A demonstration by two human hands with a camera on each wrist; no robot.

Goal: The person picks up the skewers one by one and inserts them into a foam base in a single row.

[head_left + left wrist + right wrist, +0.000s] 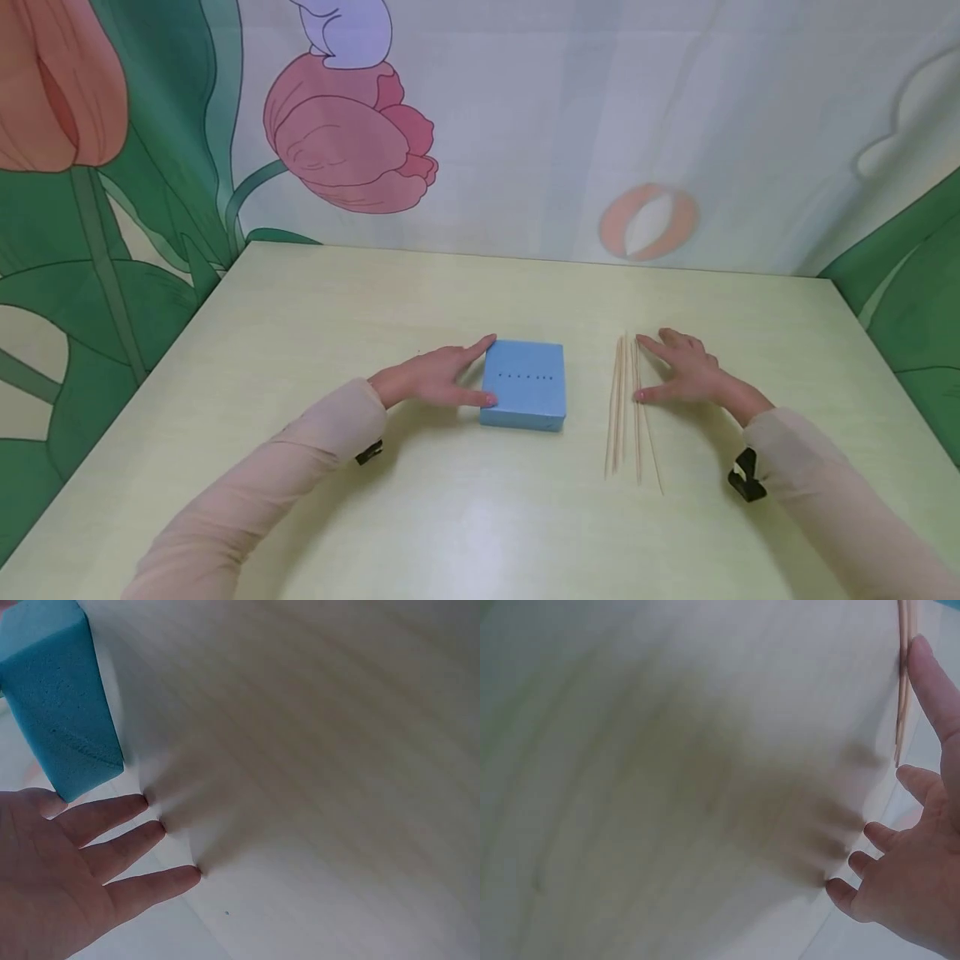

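Two bare hands reach over a pale table (450, 525). The left hand (437, 377) is spread, its thumb and forefinger touching the left side of a blue block (525, 396), which lies flat near the middle, a row of dark dots across its top. The right hand (692, 371) is also spread, gripping nothing, thumb and forefinger at the rightmost of some thin sticks (619, 404) lying loosely to the block's right. The sticks look easiest to upset: so light and narrow, they could roll or fan out if the fingertips sweep sideways, and, lying so close together, two might come up in one pinch. Hard pressure could snap one. The block, touched only from the left, might slide or twist if pushed, as nothing braces its right side.
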